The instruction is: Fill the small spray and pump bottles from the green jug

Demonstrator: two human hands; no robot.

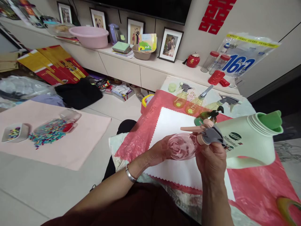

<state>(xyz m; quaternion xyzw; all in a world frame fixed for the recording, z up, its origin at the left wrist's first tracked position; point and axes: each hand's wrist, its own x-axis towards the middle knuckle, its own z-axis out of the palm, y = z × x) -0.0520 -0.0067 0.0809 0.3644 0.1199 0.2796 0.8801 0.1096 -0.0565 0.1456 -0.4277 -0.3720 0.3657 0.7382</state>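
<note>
My left hand [156, 153] is wrapped round the body of a pink see-through spray bottle [182, 146], held on its side over a white cloth [174, 125]. My right hand [211, 160] grips the bottle's grey spray head [211, 135], whose pink trigger points left. Right behind it stands a large pale green jug [246, 141] with a green cap. A silver bangle [130, 174] is on my left wrist.
Several spray bottles [188, 102] stand at the far end of the low table on a red plastic sheet [254, 188]. A pink mat [58, 138] on the floor at the left holds coloured beads and containers. A long cabinet [122, 67] with photo frames runs behind.
</note>
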